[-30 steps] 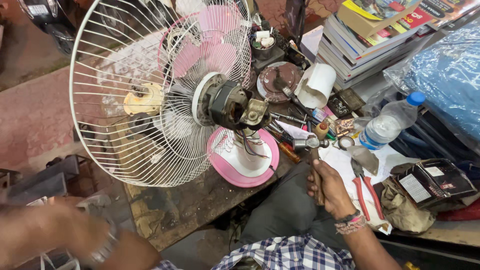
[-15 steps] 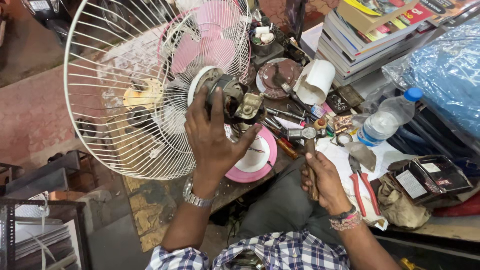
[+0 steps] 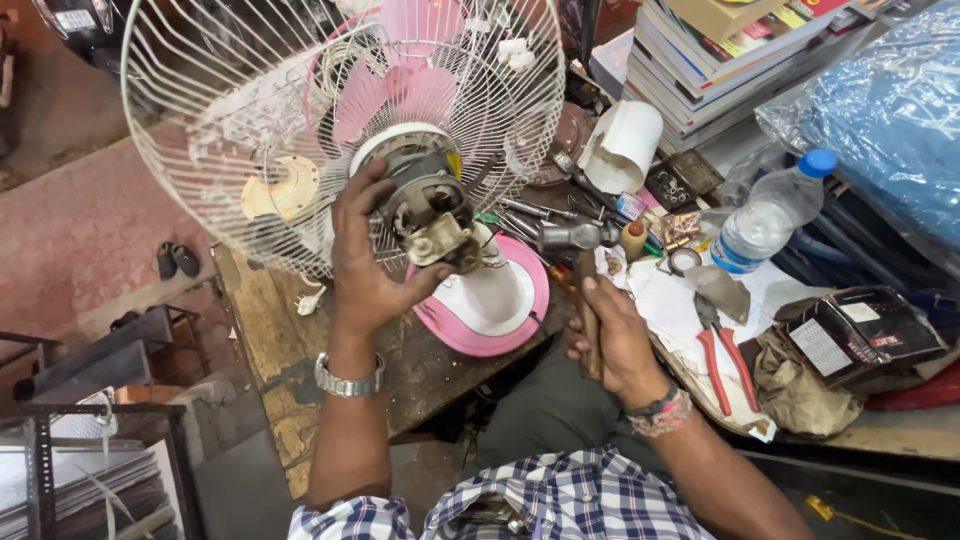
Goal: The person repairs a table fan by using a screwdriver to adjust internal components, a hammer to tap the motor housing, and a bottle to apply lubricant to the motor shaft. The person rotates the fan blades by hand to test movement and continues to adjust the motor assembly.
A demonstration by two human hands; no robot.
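My left hand (image 3: 368, 272) grips the bare metal motor (image 3: 430, 205) at the back of a table fan, fingers wrapped round its left side. The fan has a white wire grille (image 3: 250, 130) and pink blades (image 3: 400, 85), and it stands tilted on a pink and white round base (image 3: 500, 310). My right hand (image 3: 612, 338) is closed on the wooden handle of a hammer (image 3: 572, 240); the steel head sits just right of the motor, close to it but apart.
A wooden bench (image 3: 290, 400) carries red-handled pliers (image 3: 722, 352), a plastic water bottle (image 3: 765, 215), a white paper roll (image 3: 625, 145), loose tools and small boxes. Stacked books (image 3: 720, 60) and a blue plastic-wrapped bundle (image 3: 890, 110) lie at the back right. A metal rack (image 3: 90, 440) stands at left.
My left hand came up from the lower left and took hold of the fan motor. The hammer in my right hand has moved slightly closer to the motor.
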